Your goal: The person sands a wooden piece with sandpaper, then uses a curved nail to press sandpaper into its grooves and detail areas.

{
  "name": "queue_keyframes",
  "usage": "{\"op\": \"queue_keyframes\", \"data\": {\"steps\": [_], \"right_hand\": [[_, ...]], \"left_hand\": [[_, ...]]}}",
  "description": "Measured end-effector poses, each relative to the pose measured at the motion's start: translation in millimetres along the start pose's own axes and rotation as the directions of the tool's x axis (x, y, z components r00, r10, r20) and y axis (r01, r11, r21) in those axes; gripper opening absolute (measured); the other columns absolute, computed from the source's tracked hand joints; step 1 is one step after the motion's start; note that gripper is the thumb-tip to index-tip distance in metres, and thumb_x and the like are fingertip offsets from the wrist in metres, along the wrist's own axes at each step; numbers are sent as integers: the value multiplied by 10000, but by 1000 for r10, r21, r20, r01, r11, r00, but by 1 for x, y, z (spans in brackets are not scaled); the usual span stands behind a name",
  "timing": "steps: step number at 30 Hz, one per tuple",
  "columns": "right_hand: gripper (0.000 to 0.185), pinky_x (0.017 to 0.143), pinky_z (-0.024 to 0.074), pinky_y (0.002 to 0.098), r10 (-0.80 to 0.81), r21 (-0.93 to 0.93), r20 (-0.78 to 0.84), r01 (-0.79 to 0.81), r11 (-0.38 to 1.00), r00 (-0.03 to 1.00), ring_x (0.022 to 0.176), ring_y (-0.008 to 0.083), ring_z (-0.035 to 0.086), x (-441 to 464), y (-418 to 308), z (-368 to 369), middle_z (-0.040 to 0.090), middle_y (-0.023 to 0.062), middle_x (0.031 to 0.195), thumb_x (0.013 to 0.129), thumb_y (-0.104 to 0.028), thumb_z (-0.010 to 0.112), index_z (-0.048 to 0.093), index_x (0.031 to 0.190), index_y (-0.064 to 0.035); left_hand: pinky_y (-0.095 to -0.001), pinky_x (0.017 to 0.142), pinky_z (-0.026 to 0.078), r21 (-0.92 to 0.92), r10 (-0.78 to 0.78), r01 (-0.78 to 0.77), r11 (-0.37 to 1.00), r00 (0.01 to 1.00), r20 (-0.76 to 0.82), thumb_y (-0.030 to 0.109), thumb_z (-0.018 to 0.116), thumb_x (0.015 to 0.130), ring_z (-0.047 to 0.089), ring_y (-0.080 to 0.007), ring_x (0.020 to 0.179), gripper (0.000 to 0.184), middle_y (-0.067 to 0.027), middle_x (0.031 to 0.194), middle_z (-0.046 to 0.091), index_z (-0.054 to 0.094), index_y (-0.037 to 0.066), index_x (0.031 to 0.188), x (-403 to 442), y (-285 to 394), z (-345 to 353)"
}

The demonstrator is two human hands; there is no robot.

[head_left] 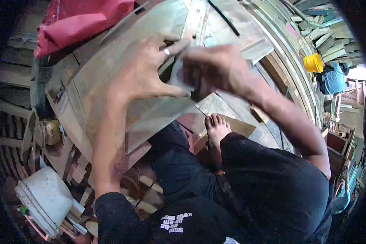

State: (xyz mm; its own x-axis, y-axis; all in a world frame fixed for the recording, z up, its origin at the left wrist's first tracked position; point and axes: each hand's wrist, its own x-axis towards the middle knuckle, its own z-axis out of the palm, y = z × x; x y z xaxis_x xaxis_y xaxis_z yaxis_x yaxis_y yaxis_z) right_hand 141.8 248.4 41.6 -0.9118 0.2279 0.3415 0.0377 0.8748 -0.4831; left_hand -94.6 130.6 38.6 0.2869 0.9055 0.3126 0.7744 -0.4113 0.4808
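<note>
Both of my hands are close together over a wooden board, blurred by motion. My left hand (144, 71), with a ring on one finger, has its thumb and forefinger spread wide apart. Their tips come up close to a pale, curved, sheet-like piece (176, 75); whether they touch it is unclear. My right hand (213, 67) is closed around that piece, its fingers curled and in shadow. The blur hides what kind of piece it is. Beneath both hands lies the broad wooden board (110, 53).
A red sheet (81, 24) lies at the upper left. A dark thin rod (224, 17) rests at the top. My bare foot (218, 129) is beside the board. A white bucket (46, 199) stands lower left. A person (333, 79) is near a yellow bucket (313, 63) and scrap wood.
</note>
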Motion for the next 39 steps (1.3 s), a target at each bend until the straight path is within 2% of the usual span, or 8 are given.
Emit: {"op": "queue_keyframes", "data": {"steps": [7,10,14,18,22,23,27,39], "right_hand": [[396,748,629,424,197,-38,128,-193,980,972,831,307,772,22,-10,-27,793,75,982,770,-219,818,729,1152,-158],[340,771,635,427,-28,-81,196,44,996,980,859,318,771,7,-24,-6,782,84,1006,851,-198,743,707,1189,-176],[601,683,599,415,132,-92,63,-126,988,989,824,289,769,19,6,-19,765,61,902,551,-264,927,730,1115,-197],[538,712,607,444,-10,-64,78,15,998,997,850,322,764,2,-12,4,756,84,928,710,-195,829,738,1240,-201],[760,682,602,427,158,-53,97,-154,987,983,788,295,757,18,4,-13,750,67,890,515,-306,945,741,1245,-243],[437,659,588,424,102,-120,13,-100,988,995,729,339,727,21,5,-13,727,80,836,728,-121,787,746,1160,-173],[438,703,587,415,-78,-61,87,83,995,993,852,311,741,4,-17,2,730,68,916,742,-113,805,734,1172,-159],[418,652,578,425,90,-75,-29,-92,993,995,742,324,730,22,2,-15,703,71,792,664,-158,864,721,1057,-168]], "left_hand": [[-500,1200,402,112,-66,60,992,997,45,480,981,617,505,-385,1419,1100,-174,1504,539,579,111,1573,-1,4,-2],[-533,1183,387,-42,-41,42,998,999,31,578,939,641,528,-386,1382,1087,-146,1517,527,578,161,1577,-3,-3,4],[-526,1189,387,-31,-46,46,998,999,-4,574,948,625,521,-387,1387,1102,-148,1509,524,575,172,1582,-3,-2,8],[-524,1183,391,-38,-62,64,997,997,36,579,947,624,522,-385,1381,1100,-132,1505,526,578,179,1579,-2,-2,3],[-518,1182,396,-33,-77,77,996,997,16,584,948,619,525,-389,1375,1087,-130,1516,522,597,169,1560,-4,-1,7],[-518,1182,396,-33,-79,80,996,997,20,584,948,619,525,-389,1375,1087,-130,1516,522,597,169,1560,-5,-1,7],[-527,1190,392,-52,-54,55,997,998,11,574,948,618,519,-388,1381,1098,-131,1512,513,587,155,1566,-2,-6,7],[-511,1185,415,-10,-61,61,998,998,9,573,953,618,533,-392,1379,1105,-127,1510,522,582,169,1577,-5,1,5]]}}
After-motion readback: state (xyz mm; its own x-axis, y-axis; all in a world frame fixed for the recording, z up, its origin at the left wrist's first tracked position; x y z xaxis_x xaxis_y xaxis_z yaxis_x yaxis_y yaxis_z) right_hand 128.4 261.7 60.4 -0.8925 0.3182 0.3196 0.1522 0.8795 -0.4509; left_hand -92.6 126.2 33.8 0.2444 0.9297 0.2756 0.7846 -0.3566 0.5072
